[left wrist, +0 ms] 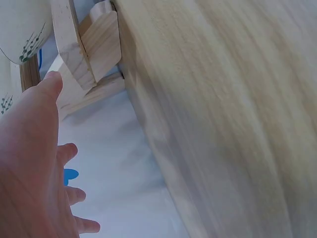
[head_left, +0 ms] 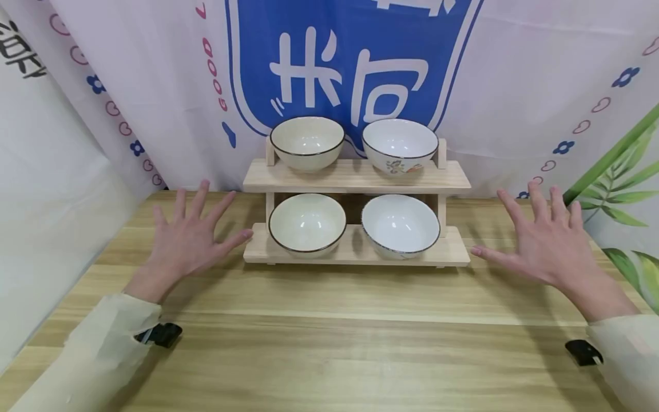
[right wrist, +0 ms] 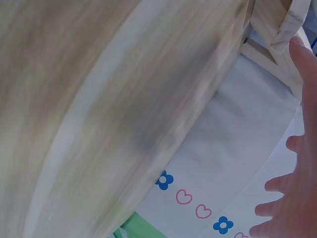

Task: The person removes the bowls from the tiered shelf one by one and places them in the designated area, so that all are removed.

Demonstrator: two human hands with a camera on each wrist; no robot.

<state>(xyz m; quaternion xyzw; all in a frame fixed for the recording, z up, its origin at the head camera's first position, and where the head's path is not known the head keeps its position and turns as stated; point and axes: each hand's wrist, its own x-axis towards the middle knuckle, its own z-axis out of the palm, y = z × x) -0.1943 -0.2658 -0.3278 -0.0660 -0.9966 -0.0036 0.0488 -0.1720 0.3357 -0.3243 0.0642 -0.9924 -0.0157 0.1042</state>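
Note:
A two-tier wooden rack (head_left: 355, 253) stands at the back of the table. Its upper shelf carries a cream bowl (head_left: 307, 143) on the left and a white bowl with a painted flower (head_left: 400, 146) on the right. Below them sit another cream bowl (head_left: 307, 224) and a white bowl with a dark rim (head_left: 400, 226). My left hand (head_left: 187, 243) is spread beside the rack's left end, fingers apart and holding nothing. To the right of the rack, my right hand (head_left: 548, 249) is likewise spread, its thumb close to the lower shelf's end.
The wood-grain table (head_left: 329, 343) reaches toward me in front of the rack. Behind hangs a white cloth with a blue printed panel (head_left: 355, 68). Printed green leaves (head_left: 618, 194) show at the right edge. Dark straps (head_left: 161, 335) show at both wrists.

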